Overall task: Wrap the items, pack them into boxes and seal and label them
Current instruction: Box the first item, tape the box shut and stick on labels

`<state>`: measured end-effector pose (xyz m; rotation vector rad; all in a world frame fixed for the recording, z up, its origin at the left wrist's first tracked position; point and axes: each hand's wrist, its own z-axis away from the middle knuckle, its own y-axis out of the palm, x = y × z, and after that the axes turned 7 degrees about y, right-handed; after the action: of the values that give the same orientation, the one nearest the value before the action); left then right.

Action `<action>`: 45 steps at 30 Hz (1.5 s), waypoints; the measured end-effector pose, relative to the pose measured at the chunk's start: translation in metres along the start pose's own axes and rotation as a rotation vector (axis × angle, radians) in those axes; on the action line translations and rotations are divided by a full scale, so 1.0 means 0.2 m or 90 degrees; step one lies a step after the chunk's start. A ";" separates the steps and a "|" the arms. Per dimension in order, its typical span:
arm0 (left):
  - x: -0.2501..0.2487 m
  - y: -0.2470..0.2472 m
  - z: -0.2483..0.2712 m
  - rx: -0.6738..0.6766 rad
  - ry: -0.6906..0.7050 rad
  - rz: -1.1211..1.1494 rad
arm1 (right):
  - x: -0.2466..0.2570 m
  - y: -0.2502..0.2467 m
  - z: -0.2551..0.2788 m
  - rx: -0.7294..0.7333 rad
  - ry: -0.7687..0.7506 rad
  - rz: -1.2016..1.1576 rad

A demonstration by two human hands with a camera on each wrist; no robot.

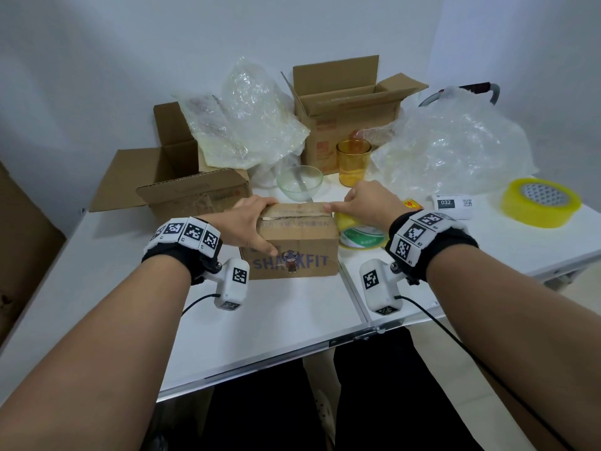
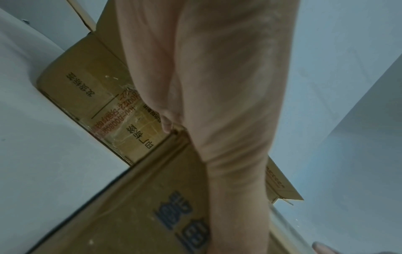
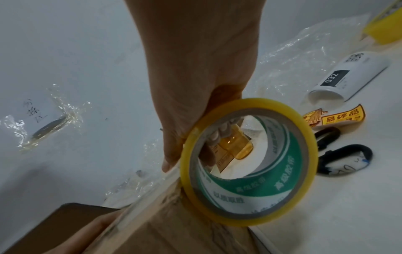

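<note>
A closed cardboard box [image 1: 292, 242] printed SHARKFIT stands on the white table [image 1: 276, 320] in front of me. My left hand [image 1: 257, 222] grips its top left corner, fingers over the top and thumb on the front face. In the left wrist view the left hand [image 2: 217, 86] lies along the box [image 2: 130, 214]. My right hand [image 1: 351, 203] holds a yellow tape roll [image 1: 361, 236] at the box's right end, with the thumb on the top edge. The right wrist view shows fingers [image 3: 219, 134] through the core of the tape roll [image 3: 248, 161] and clear tape stretched along the box top.
Behind the box stand a glass bowl [image 1: 300, 182] and an amber glass cup [image 1: 353, 161]. Two open boxes [image 1: 182, 187] [image 1: 348, 109] and bubble wrap [image 1: 455, 148] fill the back. At right lie a bigger tape roll [image 1: 541, 201], a label roll [image 1: 453, 203], a fragile sticker [image 3: 335, 118] and scissors [image 3: 341, 154].
</note>
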<state>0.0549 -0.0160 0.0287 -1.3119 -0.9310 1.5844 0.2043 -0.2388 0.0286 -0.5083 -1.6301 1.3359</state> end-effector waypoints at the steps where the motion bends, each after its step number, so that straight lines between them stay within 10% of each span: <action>1: 0.00 0.00 0.00 0.002 0.001 0.001 | 0.00 0.01 0.00 -0.001 -0.002 -0.006; 23: -0.12 0.05 -0.04 0.091 -0.071 -0.212 | -0.03 0.07 -0.04 0.029 -0.018 -0.046; 37: -0.30 0.14 -0.18 0.051 0.074 -0.266 | -0.02 0.11 0.01 0.007 -0.021 -0.063; 45: -0.26 0.16 -0.09 -0.062 0.033 -0.292 | 0.08 0.14 0.05 0.186 0.085 -0.143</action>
<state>0.0719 -0.0761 0.0151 -1.0988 -1.1899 1.1591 0.1820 -0.2230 0.0103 -0.2258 -1.3136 1.3121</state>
